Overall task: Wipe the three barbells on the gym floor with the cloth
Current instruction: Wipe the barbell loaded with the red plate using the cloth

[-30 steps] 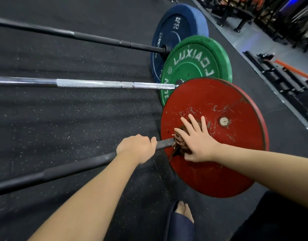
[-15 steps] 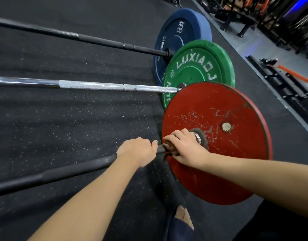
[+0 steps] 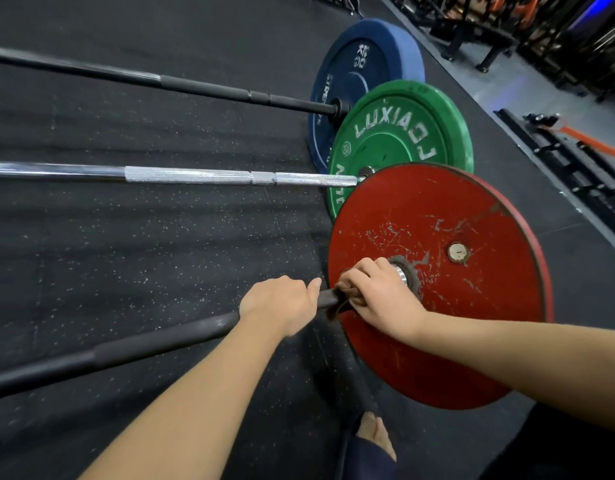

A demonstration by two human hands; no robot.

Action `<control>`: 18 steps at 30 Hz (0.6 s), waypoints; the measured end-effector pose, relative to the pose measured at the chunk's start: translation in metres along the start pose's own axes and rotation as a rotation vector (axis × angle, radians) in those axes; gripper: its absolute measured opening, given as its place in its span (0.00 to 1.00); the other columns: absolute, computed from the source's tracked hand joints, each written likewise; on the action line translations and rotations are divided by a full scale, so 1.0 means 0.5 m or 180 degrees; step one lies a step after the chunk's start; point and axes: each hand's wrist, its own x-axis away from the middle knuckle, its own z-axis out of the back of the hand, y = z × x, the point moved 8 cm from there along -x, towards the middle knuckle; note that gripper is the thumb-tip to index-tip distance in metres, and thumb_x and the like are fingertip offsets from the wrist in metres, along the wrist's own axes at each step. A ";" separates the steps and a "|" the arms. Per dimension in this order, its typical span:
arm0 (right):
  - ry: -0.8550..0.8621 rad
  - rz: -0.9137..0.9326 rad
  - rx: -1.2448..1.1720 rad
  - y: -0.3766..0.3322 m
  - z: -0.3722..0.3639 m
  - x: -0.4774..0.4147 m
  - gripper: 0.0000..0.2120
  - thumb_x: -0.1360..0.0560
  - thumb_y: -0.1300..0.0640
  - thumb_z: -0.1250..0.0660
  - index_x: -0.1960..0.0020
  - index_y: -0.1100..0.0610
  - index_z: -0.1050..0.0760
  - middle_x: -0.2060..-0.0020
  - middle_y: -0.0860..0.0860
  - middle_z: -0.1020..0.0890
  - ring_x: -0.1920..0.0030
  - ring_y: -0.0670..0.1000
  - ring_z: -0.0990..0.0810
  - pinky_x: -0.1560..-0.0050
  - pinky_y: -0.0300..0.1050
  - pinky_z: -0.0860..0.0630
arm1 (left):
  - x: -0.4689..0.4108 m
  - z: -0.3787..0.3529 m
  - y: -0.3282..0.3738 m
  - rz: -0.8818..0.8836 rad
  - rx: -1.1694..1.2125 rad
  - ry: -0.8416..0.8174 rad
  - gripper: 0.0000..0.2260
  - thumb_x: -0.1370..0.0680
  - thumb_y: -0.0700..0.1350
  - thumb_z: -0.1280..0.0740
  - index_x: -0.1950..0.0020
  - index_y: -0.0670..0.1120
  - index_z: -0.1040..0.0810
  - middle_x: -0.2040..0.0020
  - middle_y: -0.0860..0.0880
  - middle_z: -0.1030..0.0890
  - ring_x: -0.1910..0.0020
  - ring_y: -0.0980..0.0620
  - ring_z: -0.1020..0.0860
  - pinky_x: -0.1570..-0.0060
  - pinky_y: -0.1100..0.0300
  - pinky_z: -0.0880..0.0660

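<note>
Change: the right hand [image 3: 379, 296], spread flat on the red plate [image 3: 472, 323] a second ago, now curls round the nearest barbell [image 3: 126, 351], bunching the cloth [image 3: 335, 304] against the bar at 8 o'clock of the hub.
Left hand [image 3: 278, 303]: wrapped firmly round the same bar, at 9 o'clock of the cloth, unmoved.
Meaning: the shaft wipe is probably starting.
Waiting: the silver barbell [image 3: 195, 176] and the far black barbell [image 3: 195, 88], toward 12 o'clock.

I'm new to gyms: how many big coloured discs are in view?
3. A blue plate lies farthest away, a green plate sits in the middle, and a red plate is nearest. Others may lie beyond the frame's left edge.
</note>
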 end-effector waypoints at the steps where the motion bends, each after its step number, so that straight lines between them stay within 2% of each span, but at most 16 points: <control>1: 0.0015 -0.0038 -0.0118 -0.012 -0.003 -0.005 0.13 0.27 0.55 0.29 0.43 0.53 0.22 0.49 0.51 0.23 0.53 0.55 0.27 0.52 0.54 0.26 | -0.001 -0.001 0.000 0.0008 -0.0002 -0.0006 0.30 0.14 0.58 0.58 0.51 0.45 0.20 0.55 0.45 0.21 0.56 0.42 0.26 0.51 0.50 0.28; 5: -0.0224 0.0296 -0.0119 -0.014 -0.003 -0.009 0.16 0.28 0.55 0.28 0.41 0.52 0.23 0.47 0.50 0.23 0.52 0.54 0.27 0.51 0.51 0.26 | -0.006 -0.007 -0.001 0.0028 0.0065 -0.0024 0.27 0.14 0.55 0.58 0.52 0.46 0.22 0.54 0.46 0.21 0.56 0.42 0.26 0.53 0.50 0.29; 8: -0.0278 0.0388 0.0079 0.040 0.014 -0.002 0.17 0.29 0.56 0.26 0.41 0.52 0.22 0.47 0.50 0.22 0.53 0.54 0.26 0.53 0.51 0.23 | -0.004 0.000 -0.002 0.0085 0.0337 0.0018 0.21 0.14 0.47 0.56 0.36 0.46 0.25 0.54 0.45 0.22 0.56 0.40 0.24 0.53 0.47 0.25; 10: -0.0254 0.0371 0.0161 0.058 0.014 0.001 0.16 0.30 0.56 0.26 0.43 0.52 0.21 0.48 0.51 0.22 0.55 0.55 0.26 0.55 0.53 0.23 | 0.001 0.005 -0.002 0.0141 0.0471 0.0009 0.20 0.13 0.46 0.55 0.32 0.46 0.27 0.50 0.44 0.21 0.52 0.38 0.22 0.49 0.44 0.23; 12: -0.0264 0.0321 0.0203 0.051 0.009 0.001 0.13 0.29 0.55 0.30 0.44 0.53 0.22 0.49 0.51 0.22 0.55 0.55 0.26 0.56 0.54 0.23 | 0.000 0.003 -0.001 0.0108 0.0377 -0.0037 0.21 0.13 0.48 0.55 0.36 0.45 0.25 0.50 0.43 0.20 0.51 0.38 0.21 0.46 0.44 0.23; 13: -0.0238 0.0259 0.0189 0.043 0.010 0.000 0.13 0.28 0.55 0.32 0.44 0.53 0.22 0.49 0.51 0.22 0.55 0.55 0.26 0.56 0.56 0.23 | -0.001 0.001 -0.001 0.0087 0.0327 -0.0048 0.22 0.13 0.49 0.56 0.40 0.45 0.24 0.52 0.44 0.22 0.53 0.39 0.23 0.48 0.46 0.24; 16: -0.0132 0.0190 0.0012 0.002 0.007 -0.004 0.14 0.28 0.55 0.30 0.43 0.52 0.23 0.48 0.50 0.22 0.52 0.55 0.26 0.54 0.56 0.24 | -0.007 -0.006 -0.003 0.0117 0.0186 -0.0133 0.23 0.14 0.52 0.57 0.51 0.44 0.26 0.54 0.44 0.23 0.56 0.40 0.26 0.54 0.49 0.30; 18: -0.0129 0.0301 -0.0190 -0.043 0.000 -0.009 0.15 0.28 0.53 0.32 0.42 0.51 0.24 0.47 0.50 0.23 0.51 0.55 0.27 0.53 0.55 0.24 | -0.007 -0.007 -0.003 0.0121 0.0176 -0.0139 0.24 0.14 0.53 0.57 0.49 0.45 0.23 0.49 0.42 0.20 0.55 0.42 0.26 0.53 0.49 0.31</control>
